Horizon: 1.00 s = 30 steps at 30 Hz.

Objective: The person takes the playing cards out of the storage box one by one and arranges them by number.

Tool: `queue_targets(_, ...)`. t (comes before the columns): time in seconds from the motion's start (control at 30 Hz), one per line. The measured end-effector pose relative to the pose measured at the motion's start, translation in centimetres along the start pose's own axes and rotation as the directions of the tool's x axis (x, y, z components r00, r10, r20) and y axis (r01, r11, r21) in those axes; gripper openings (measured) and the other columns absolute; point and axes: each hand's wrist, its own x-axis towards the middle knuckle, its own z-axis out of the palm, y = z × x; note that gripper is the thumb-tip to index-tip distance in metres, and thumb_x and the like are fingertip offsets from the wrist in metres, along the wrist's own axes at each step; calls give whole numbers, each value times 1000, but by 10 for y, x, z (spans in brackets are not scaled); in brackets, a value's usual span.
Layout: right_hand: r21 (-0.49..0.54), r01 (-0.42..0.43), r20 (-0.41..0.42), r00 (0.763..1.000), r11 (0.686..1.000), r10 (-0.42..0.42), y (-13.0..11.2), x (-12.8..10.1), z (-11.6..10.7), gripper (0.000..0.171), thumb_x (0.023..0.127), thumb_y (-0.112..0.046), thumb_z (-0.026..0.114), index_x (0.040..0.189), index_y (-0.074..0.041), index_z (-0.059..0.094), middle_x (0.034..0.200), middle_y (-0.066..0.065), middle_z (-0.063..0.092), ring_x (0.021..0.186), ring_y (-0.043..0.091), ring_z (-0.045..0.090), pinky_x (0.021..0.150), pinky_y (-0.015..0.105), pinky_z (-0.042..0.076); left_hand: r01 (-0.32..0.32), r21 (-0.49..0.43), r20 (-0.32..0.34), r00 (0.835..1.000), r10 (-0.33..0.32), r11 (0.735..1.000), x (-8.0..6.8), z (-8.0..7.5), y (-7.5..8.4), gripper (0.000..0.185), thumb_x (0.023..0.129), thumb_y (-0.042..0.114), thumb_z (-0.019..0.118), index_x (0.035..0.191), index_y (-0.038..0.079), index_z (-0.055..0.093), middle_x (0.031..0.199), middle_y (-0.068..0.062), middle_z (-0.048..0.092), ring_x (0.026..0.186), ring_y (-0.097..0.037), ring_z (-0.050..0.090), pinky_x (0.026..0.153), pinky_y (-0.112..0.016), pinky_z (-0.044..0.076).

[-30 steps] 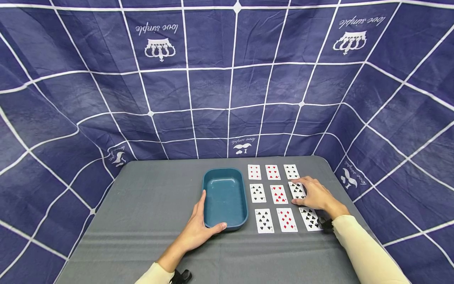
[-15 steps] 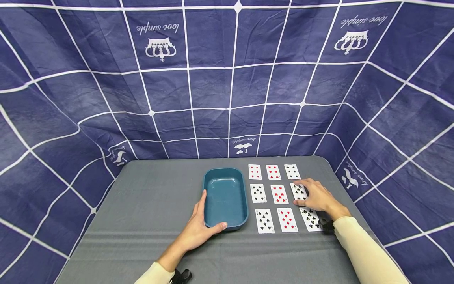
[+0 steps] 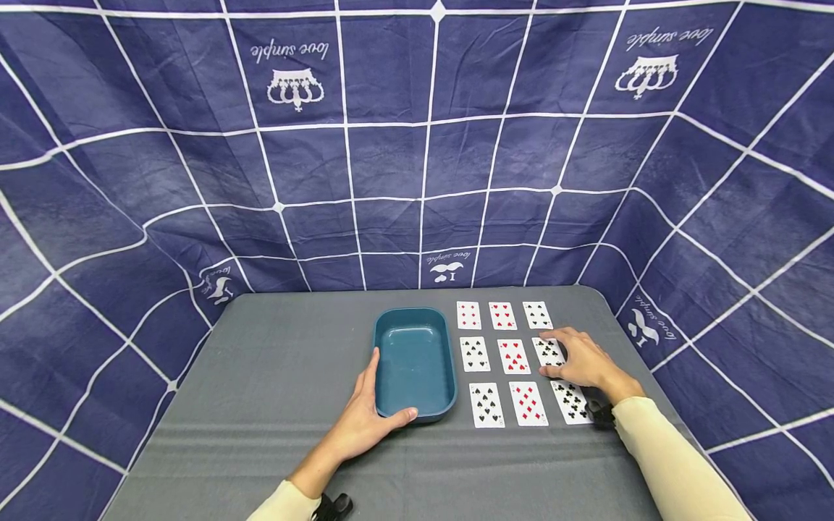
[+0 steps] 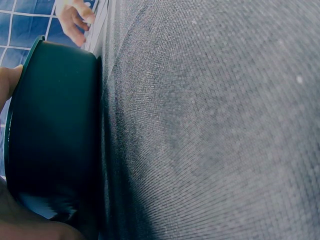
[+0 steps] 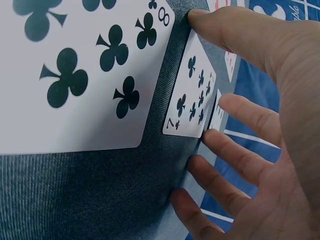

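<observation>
My left hand (image 3: 358, 427) rests on the near left corner of a teal rectangular tray (image 3: 414, 370). Its thumb lies along the front rim and its straight fingers reach up the left wall. On the right, my right hand (image 3: 582, 360) spreads over the seven of clubs (image 3: 547, 350), a playing card lying flat. Thumb and index fingertips are right at its near and far ends, the other fingers loosely bent and apart. In the right wrist view the eight of clubs (image 5: 100, 107) lies nearer the camera.
Face-up cards stand in three rows of three right of the tray, red seven of hearts (image 3: 514, 357) among them. Grey cloth (image 3: 287, 362) covers the table. A blue gridded curtain (image 3: 391, 159) walls the back and sides.
The right hand and the seven of clubs have shifted very slightly right since a second ago, then stayed still. The left hand and tray have kept their places.
</observation>
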Motion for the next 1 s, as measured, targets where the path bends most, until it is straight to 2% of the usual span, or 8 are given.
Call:
queue_targets(0.37, 16, 3, -14, 1000, 1000, -3, 1, -1, 1, 81, 89, -45, 101, 157, -12, 70, 162, 29, 63, 147, 61, 60, 109, 87, 52, -13, 10, 3, 1000, 13, 1000, 1, 1, 1, 141, 90, 53, 99, 190, 33, 2, 191, -22, 28, 174, -48, 38, 135, -74, 37)
queue_targets(0.57, 31, 2, -67, 998, 1000, 0, -2, -4, 4, 78, 95, -47, 96, 158, -11, 70, 162, 30, 62, 146, 62, 60, 112, 85, 51, -27, 14, 6, 1000, 27, 1000, 0, 2, 1, 142, 89, 52, 100, 190, 29, 3, 190, -23, 29, 173, -49, 39, 134, -74, 38)
queue_targets(0.8, 30, 3, -131, 991, 1000, 1, -16, -11, 5, 74, 99, -50, 91, 159, -13, 69, 164, 30, 58, 151, 61, 56, 113, 85, 50, -28, 23, 3, 1000, 28, 999, 0, 0, -1, 141, 89, 54, 99, 190, 21, 7, 190, -25, 29, 173, -50, 39, 134, -74, 39)
queue_targets(1.0, 24, 26, -186, 982, 999, -21, -33, -18, 3, 75, 100, -48, 90, 163, -14, 66, 170, 29, 53, 150, 61, 54, 111, 85, 51, -7, 15, 24, 1000, 7, 1000, 0, -8, -2, 128, 97, 55, 92, 190, 28, 8, 191, -23, 28, 174, -50, 37, 134, -76, 37)
